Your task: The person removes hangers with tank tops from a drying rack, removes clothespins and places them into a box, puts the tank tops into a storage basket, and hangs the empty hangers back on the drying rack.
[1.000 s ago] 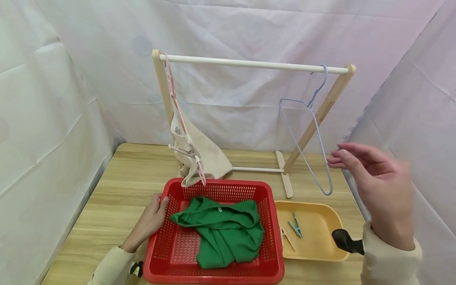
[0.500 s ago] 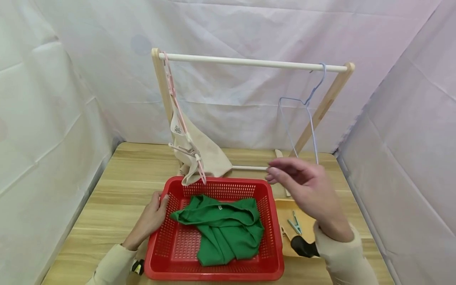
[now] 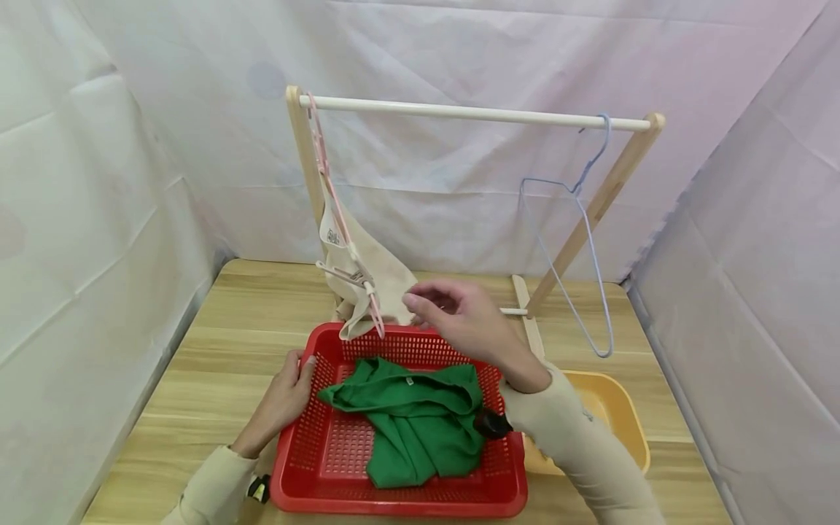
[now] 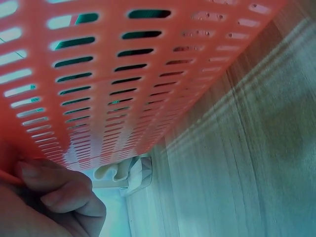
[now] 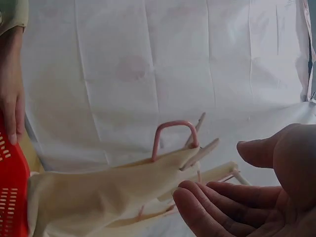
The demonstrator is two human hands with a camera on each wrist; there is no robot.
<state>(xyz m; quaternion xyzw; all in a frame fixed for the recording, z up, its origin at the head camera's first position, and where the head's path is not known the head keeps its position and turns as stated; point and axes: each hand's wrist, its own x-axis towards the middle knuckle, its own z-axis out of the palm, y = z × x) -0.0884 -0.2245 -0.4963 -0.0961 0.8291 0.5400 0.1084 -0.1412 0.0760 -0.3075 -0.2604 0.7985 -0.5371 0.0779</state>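
My left hand grips the left rim of a red perforated plastic basket; the left wrist view shows its fingers curled at the rim. Folded green cloth, which looks like a garment, lies inside. My right hand hovers over the basket's far edge, holding nothing, thumb and fingers apart. To its left, a cream cloth hangs on a pink hanger, with a pale clothespin clipped near the hanger's lower end. In the right wrist view my fingertips are close to that cloth.
A wooden rack with a white rail stands at the back of the table. On the rail's right end hangs a bare blue hanger. A yellow tray sits right of the basket, partly behind my right sleeve.
My right hand has moved left from beside the blue hanger, across the yellow tray, to near the cream cloth. My left hand keeps its hold on the basket.
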